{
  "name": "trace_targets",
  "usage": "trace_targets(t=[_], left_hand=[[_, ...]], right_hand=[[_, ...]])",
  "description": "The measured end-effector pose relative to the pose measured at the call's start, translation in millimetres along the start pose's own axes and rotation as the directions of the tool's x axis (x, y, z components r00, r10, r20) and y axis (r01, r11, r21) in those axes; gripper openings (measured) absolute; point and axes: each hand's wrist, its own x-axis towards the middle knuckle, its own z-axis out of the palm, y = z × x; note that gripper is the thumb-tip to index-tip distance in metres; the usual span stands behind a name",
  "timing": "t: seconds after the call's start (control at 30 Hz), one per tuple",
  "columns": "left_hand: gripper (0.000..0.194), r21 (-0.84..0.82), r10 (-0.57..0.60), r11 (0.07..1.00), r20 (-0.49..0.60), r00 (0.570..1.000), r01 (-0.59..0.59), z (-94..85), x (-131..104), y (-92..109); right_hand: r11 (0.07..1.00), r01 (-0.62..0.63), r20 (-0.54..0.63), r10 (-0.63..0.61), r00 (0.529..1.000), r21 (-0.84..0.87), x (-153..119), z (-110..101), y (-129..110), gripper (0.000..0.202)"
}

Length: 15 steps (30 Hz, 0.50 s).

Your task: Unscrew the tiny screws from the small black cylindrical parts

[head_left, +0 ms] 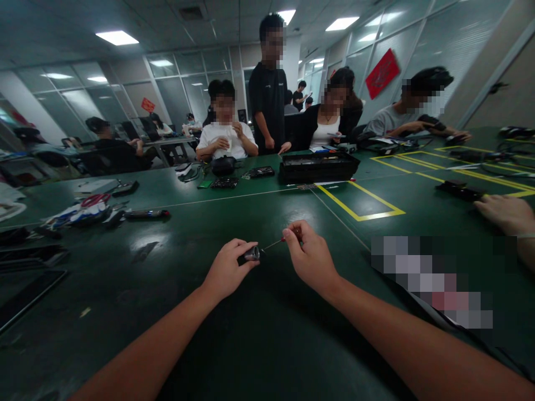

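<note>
My left grip (228, 268) is closed on a small dark cylinder (252, 254), pinched between thumb and fingers at the fingertips, its hollow end turned toward my other hand. My right grip (313, 256) is closed round the reddish handle of a thin-shafted tool (273, 243), the shaft pointing left at the cylinder's mouth; whether the tip touches, I cannot tell. The cylinder sits between my two hands, just above the bench (184, 328) or resting on it; I cannot tell which.

Bare green surface lies under both forearms and ahead of my fingers, up to a pale line across the bench. To my left, the bare stretch runs as far as a dark flat panel (31, 298) at the picture's border, with a black pen-shaped tool (146, 214) farther forward. Ahead, near the far edge, stands a long black tray (320, 169). On my right, room is tighter: a pixelated object lies near my forearm, and beyond it a co-worker's hand (505, 214) touches a black device (460, 190).
</note>
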Motion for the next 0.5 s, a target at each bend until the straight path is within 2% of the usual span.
trace_targets(t=[0.27, 0.43, 0.5], left_hand=[[0.026, -0.031, -0.069, 0.997, -0.070, 0.995, 0.067, -5.2, 2.6, -0.2], [0.047, 0.014, -0.083, 0.996, -0.012, 0.996, 0.084, -9.7, 5.0, -2.4], [0.048, 0.038, -0.086, 0.996, 0.026, 0.996, 0.085, -10.4, 6.0, -1.5]], right_hand=[[0.999, -0.015, -0.059, 0.018, 0.998, 0.043, 1.2, -1.5, -0.6, 0.019], [1.000, -0.021, -0.113, 0.021, 0.993, 0.002, 1.7, -1.3, -2.1, 0.022], [0.999, -0.028, -0.093, 0.031, 0.995, 0.036, 1.0, -0.8, -2.5, 0.024]])
